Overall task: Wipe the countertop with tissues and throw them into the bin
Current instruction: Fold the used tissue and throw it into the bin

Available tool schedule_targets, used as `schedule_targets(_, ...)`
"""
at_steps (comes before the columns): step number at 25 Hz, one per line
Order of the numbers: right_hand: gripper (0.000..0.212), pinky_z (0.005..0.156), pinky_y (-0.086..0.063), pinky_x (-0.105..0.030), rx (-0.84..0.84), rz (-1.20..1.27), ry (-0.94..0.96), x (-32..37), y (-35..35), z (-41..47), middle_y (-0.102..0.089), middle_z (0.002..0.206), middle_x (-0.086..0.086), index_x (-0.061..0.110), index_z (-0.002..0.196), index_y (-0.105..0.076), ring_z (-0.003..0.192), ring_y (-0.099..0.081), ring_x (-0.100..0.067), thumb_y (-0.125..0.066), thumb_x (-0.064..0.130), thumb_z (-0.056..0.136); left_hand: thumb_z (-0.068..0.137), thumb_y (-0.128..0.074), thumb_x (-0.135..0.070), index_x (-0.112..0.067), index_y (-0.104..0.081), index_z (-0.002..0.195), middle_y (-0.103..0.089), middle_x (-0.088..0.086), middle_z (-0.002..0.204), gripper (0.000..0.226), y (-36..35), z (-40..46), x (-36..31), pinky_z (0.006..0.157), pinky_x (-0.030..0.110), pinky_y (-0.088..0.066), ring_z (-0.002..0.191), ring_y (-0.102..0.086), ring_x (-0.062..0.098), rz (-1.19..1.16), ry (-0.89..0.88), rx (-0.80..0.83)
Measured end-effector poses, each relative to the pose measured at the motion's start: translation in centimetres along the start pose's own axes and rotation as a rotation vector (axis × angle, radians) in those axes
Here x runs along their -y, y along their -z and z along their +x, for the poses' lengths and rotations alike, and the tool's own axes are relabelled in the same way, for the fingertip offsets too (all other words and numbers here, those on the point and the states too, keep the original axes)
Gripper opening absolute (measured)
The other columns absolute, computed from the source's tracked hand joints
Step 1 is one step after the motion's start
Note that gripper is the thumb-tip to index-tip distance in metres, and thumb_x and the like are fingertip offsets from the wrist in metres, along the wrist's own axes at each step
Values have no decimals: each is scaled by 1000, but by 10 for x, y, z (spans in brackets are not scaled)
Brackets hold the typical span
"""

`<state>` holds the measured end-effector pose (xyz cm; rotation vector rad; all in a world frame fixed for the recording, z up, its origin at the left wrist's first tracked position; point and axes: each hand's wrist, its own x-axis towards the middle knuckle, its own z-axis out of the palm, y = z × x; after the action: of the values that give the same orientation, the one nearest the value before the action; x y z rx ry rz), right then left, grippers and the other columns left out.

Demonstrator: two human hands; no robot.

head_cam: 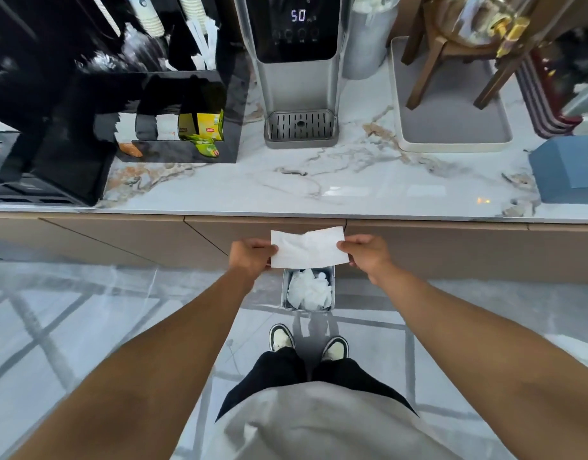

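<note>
Currently the left hand [251, 255] pinches the left edge of a flat white tissue [308, 249], thumb on top, while the right hand [365, 255] pinches the right edge, so the sheet hangs stretched between them, below the marble countertop [319, 184] edge and in front of the cabinet. Directly beneath sits the small metal bin [332, 277] on the floor, already holding crumpled tissues. Whether this sheet is fresh or used I cannot tell. If it is for wiping, folding it into a pad would likely serve best; if for dropping, both hands should release together while centred over the bin. Further right stands a blue tissue box [564, 174].
</note>
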<state>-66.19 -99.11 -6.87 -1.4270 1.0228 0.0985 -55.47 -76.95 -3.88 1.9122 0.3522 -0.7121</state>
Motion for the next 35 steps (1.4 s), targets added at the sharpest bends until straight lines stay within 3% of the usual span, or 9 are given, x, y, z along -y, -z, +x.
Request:
schedule_targets(6, 8, 46, -40, -20, -76, -76, -70, -32, -8, 1, -56, 49, 3, 10, 86, -72, 35, -44, -4, -78, 12, 81, 83, -78, -5, -5, -72, 89, -72, 11, 79, 8, -4, 15, 35, 63, 36, -63, 61, -66, 23, 57, 64, 44)
schedule_targets(9, 11, 50, -41, -21, -131, -176, -92, -54, -18, 8, -58, 49, 3, 13, 79, -73, 41, -47, -7, -80, 21, 79, 82, -78, -7, -7, -71, 89, -72, 12, 81, 10, -9, 32, 56, 70, 39, -63, 64, -65, 24, 117, 87, 47)
schedule_targets(15, 14, 54, -45, -20, -180, -323, -187, -118, -36, 46, -68, 62, 1, 17, 72, -75, 54, -58, -10, -78, 29, 77, 78, -79, -6, -5, -75, 89, -72, 5, 71, 11, -33, 93, 110, 66, 36, -62, 58, -66, 21, 254, 90, 121)
schedule_targets(20, 9, 54, -43, -19, -145, -381, -217, -184, -56, 105, -67, 63, 4, 16, 86, -76, 55, -56, -5, -72, 23, 81, 74, -81, -6, -18, -71, 71, -74, 9, 68, 16, -58, 154, 176, 75, 42, -63, 64, -73, 28, 378, 77, 185)
schedule_targets(23, 11, 69, -52, -27, -130, -475, -218, -228, -69, 144, -72, 73, 3, 17, 84, -77, 71, -64, -12, -72, 26, 80, 76, -80, -10, -22, -68, 68, -75, 8, 64, 19, -72, 195, 221, 80, 43, -62, 67, -75, 24, 492, 61, 243)
schedule_targets(27, 10, 81, -57, -33, -105, -577, -195, -268, -81, 181, -76, 80, -2, 18, 80, -77, 85, -70, -20, -71, 26, 79, 76, -80, -11, -20, -69, 67, -73, 4, 62, 17, -89, 232, 261, 77, 38, -62, 64, -73, 18, 573, 56, 212)
schedule_targets(30, 13, 81, -57, -34, -102, -639, -183, -285, -86, 198, -76, 80, -5, 16, 84, -78, 85, -70, -21, -69, 26, 80, 79, -79, -15, -21, -68, 69, -71, -2, 58, 16, -99, 244, 273, 65, 24, -58, 50, -68, 7, 659, 11, 236)
schedule_targets(35, 14, 77, -57, -31, -98, -699, -182, -298, -93, 212, -74, 75, -2, 18, 80, -76, 83, -69, -20, -65, 25, 80, 81, -68, -9, -13, -74, 70, -73, 4, 60, 13, -111, 252, 277, 62, 24, -59, 55, -70, 15, 683, 9, 228)
